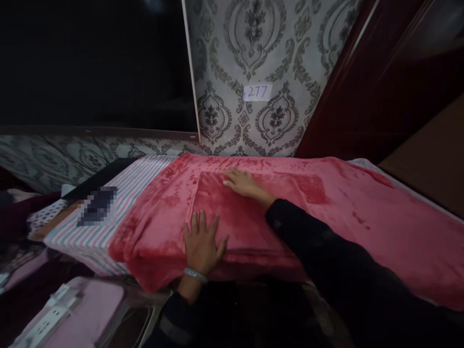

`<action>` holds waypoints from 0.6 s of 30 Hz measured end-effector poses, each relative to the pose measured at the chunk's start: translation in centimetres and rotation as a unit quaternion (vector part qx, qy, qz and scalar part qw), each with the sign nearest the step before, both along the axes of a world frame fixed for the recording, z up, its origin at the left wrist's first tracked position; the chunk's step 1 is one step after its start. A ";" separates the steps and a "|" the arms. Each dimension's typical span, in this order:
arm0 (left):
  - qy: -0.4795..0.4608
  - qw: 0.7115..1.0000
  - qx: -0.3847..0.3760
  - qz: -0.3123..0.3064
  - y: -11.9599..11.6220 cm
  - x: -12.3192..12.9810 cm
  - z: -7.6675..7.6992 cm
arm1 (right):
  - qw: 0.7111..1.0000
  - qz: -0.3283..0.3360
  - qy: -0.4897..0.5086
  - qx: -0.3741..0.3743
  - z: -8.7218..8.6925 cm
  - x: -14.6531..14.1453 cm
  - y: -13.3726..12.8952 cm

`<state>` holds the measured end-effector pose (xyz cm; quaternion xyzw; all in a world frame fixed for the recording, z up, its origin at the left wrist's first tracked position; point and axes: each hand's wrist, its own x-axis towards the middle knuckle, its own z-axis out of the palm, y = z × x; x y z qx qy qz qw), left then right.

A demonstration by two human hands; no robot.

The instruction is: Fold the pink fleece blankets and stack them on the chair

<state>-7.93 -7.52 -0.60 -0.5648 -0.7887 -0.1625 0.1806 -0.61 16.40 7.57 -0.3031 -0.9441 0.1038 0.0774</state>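
A folded red plush cloth [246, 220] lies flat on top of a larger pink-red plush blanket [366, 227] that covers most of the table. My left hand [203, 244], with a bracelet at the wrist, rests palm down at the folded cloth's near left corner, its fingers spread. Farther back, my right hand [244, 183] lies flat on the cloth near its far edge, fingers stretched out to the left. Neither hand grips anything. Both arms wear dark sleeves.
A striped cloth [87, 237] lies at the left, bearing a blurred dark object [97, 207]. Behind it a large television [97, 67] stands against patterned wallpaper with a paper label [257, 92] reading 277. A white power strip [47, 324] sits low at left. Dark red panelling [355, 92] rises at right.
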 end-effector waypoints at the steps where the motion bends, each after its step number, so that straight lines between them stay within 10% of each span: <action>1: -0.003 1.000 -0.004 0.001 0.1 0.0 0.1 | 0.999 -0.031 -0.010 0.005 -0.3 1.8 0.5; 8: -0.014 0.998 -0.052 0.017 0.3 0.4 0.8 | 0.992 -0.109 -0.025 0.063 -4.9 8.2 0.7; 13: -0.034 0.995 -0.087 0.016 0.2 0.3 1.5 | 0.995 -0.087 -0.033 0.042 -4.6 8.9 0.9; 18: -0.032 0.996 -0.085 0.004 0.0 0.1 1.6 | 0.989 -0.129 -0.017 0.066 -5.8 15.8 -1.0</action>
